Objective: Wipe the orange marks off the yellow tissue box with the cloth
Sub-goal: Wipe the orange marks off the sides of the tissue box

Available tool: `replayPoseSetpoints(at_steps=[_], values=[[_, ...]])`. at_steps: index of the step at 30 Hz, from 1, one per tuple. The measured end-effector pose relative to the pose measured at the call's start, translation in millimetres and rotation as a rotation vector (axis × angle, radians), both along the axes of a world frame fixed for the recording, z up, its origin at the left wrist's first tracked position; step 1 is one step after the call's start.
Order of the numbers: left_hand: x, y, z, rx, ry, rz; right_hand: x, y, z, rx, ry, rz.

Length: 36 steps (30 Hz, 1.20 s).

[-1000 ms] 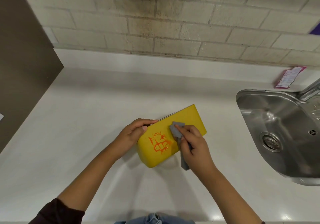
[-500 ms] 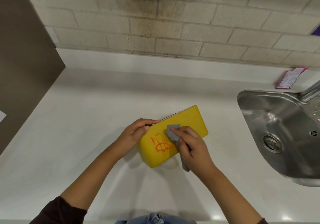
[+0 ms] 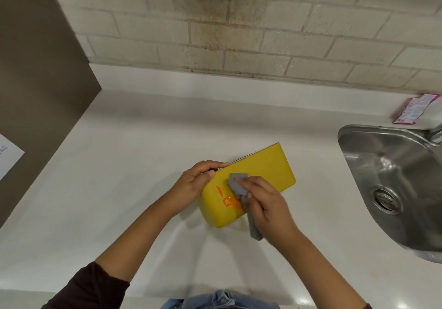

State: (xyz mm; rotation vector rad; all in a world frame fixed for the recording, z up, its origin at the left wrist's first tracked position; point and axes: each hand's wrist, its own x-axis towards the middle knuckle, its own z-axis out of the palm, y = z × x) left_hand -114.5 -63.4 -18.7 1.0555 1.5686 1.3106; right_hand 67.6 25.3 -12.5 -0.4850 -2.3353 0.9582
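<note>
The box point(image 3: 267, 168) lies on its side on the white counter point(image 3: 119, 189), near the middle. Its long yellow face is turned up, and it runs from the near left to the far right. The left hand point(image 3: 196, 184) grips its left end, with the fingers curled over the far edge and the thumb laid on the yellow face. The right hand point(image 3: 269, 204) holds the grey cloth point(image 3: 236, 184), its fingers bent round a bunched pad of it and pressing that pad flat on the face. The pad sits on the upper right part of the orange marks point(image 3: 227, 201). A thin streak shows to the left of the cloth and a thicker smeared patch below it, toward the box's near edge. The loose end of the cloth trails out under the right palm, past the near edge of the box, and hangs over the counter. A steel sink point(image 3: 342, 141) is set into the counter to the right, well apart from the box, with its drain point(image 3: 385, 197) in view and part of a tap point(image 3: 436, 133) at the frame edge. A pink packet point(image 3: 416, 109) lies behind the sink against the brick wall point(image 3: 239, 33). A brown panel point(image 3: 35, 69) stands at the left with a white paper point(image 3: 7, 156) on it. A dark sleeve point(image 3: 83, 287) covers the left upper arm.
</note>
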Motion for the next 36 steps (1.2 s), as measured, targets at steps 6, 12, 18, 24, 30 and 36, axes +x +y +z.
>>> replayPoseSetpoints(at_steps=[6,12,18,24,30,36], values=[[0.9,-0.1,-0.2,-0.025,-0.01,0.036,-15.5,-1.0,4.0,0.01,0.058,-0.109],[2.0,-2.3,1.4,0.051,0.014,0.008,-20.2,-18.2,1.4,0.079,-0.019,0.085],[3.1,-3.6,4.1,0.036,0.003,0.016,-8.8,1.6,4.0,0.078,-0.052,0.018],[2.5,-1.7,3.3,-0.028,-0.018,0.041,-30.5,-9.4,9.6,0.155,-0.05,0.026],[2.3,-2.4,3.9,0.023,0.017,-0.003,-22.5,-6.6,13.0,0.215,-0.128,0.247],[-1.1,-0.7,4.1,0.003,0.031,-0.004,-6.4,-4.2,8.3,0.208,-0.197,0.369]])
